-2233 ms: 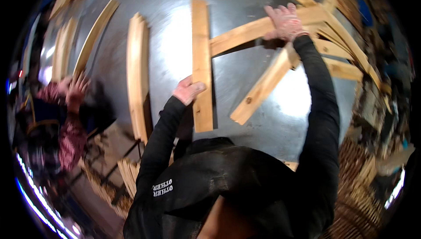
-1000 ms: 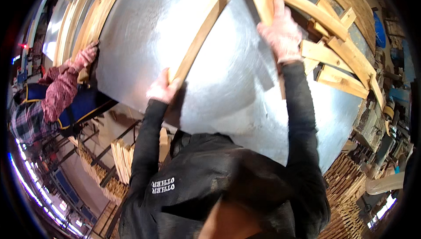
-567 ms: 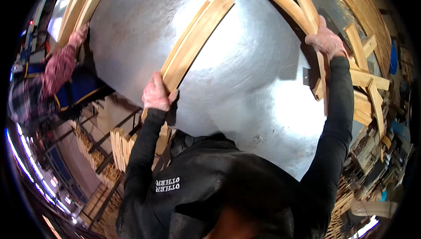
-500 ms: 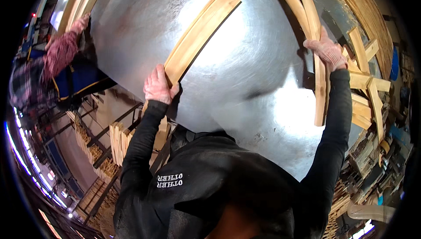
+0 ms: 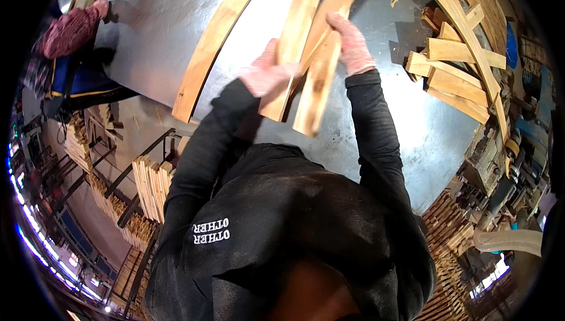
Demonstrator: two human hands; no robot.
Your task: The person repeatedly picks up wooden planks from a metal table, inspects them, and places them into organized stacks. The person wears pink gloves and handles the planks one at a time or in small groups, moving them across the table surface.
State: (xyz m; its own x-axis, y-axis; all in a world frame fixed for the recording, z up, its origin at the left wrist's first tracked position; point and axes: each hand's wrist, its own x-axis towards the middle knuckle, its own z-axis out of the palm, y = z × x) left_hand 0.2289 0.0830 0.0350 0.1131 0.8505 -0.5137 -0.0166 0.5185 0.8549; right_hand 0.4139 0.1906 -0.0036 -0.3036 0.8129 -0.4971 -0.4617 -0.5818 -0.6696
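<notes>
My left hand (image 5: pixel 268 78), in a pale pink knit glove, is closed around the near part of a wooden slat (image 5: pixel 299 23) in the middle. Just right of it, my right hand (image 5: pixel 354 47), in a matching glove, grips two more slats (image 5: pixel 322 79) that cross and overlap, their near ends blurred by motion. The slats are held together above the metal table (image 5: pixel 147 32). Left of my left hand, a curved wooden slat (image 5: pixel 218 44) lies alone on the table. My right hand's fingers are partly hidden by the wood.
A loose pile of short wooden pieces (image 5: pixel 459 82) lies at the table's right, under a long curved strip (image 5: pixel 474 47). At left, a co-worker's gloved hand (image 5: pixel 73 29) rests by other boards. Stacked slats (image 5: pixel 153 185) stand on a rack below left. A ribbed hose (image 5: pixel 509 242) is at lower right.
My right hand has brought its slats from the right side to the middle, against the slat at my left hand. One curved slat now lies free on the left. The view has shifted.
</notes>
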